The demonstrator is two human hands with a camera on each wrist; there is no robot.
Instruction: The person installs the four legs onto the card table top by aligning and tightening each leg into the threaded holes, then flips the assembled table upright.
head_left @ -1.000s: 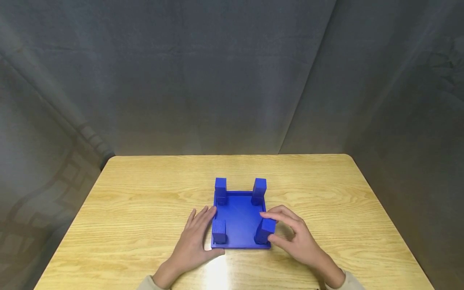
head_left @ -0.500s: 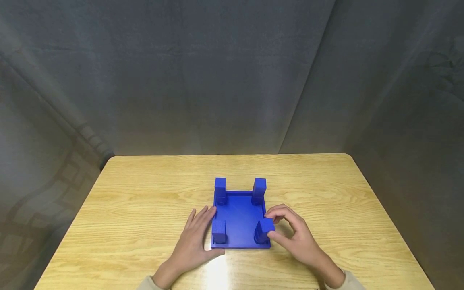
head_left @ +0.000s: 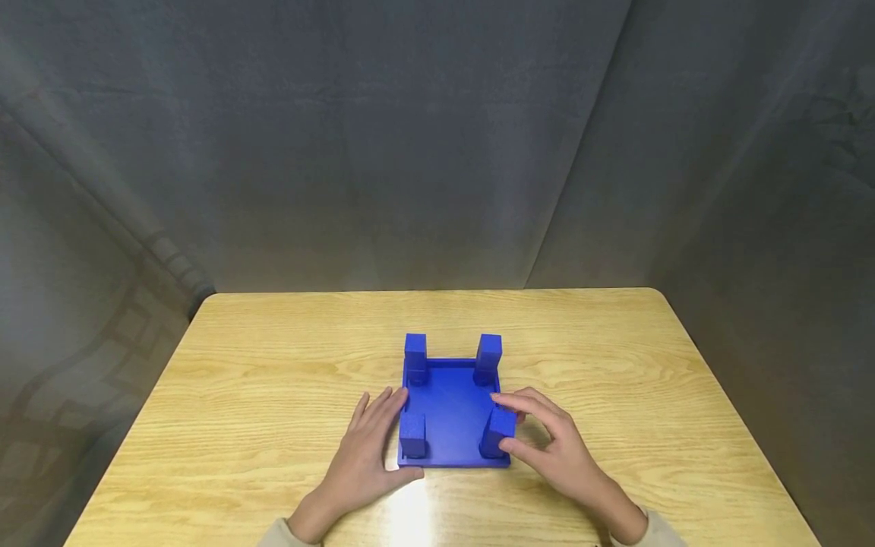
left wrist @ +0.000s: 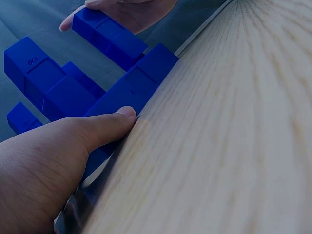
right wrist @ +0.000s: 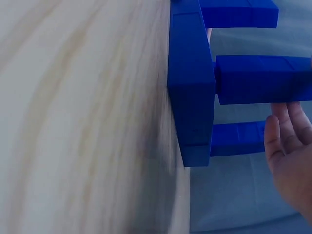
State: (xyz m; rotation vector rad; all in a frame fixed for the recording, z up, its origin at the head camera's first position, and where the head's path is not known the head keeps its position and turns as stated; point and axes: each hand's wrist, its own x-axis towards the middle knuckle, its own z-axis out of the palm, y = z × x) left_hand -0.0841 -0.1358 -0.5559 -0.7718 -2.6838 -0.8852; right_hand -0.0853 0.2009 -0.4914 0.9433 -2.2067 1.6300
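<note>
A square blue tabletop-like panel (head_left: 453, 414) with a raised rim lies flat, and a square blue leg stands up at each corner. At the near right leg (head_left: 498, 433) my right hand (head_left: 557, 441) pinches the upper part, thumb on the near side and fingers curled behind. A narrow neck shows between this leg (right wrist: 263, 80) and the panel (right wrist: 190, 87) in the right wrist view. My left hand (head_left: 362, 463) braces the near left corner with nearly straight fingers along the left edge and its thumb (left wrist: 109, 126) against the front edge. The near left leg (head_left: 413, 435) stands untouched.
The two far legs, left (head_left: 415, 357) and right (head_left: 488, 357), rise behind the hands. All of this lies on a light wooden table (head_left: 273, 365). Dark grey cloth (head_left: 410, 152) hangs behind the table and along its sides.
My right fingers have drawn back from the near right leg's top and reached forward again, and that leg has turned and leaned slightly left. The left hand has stayed put.
</note>
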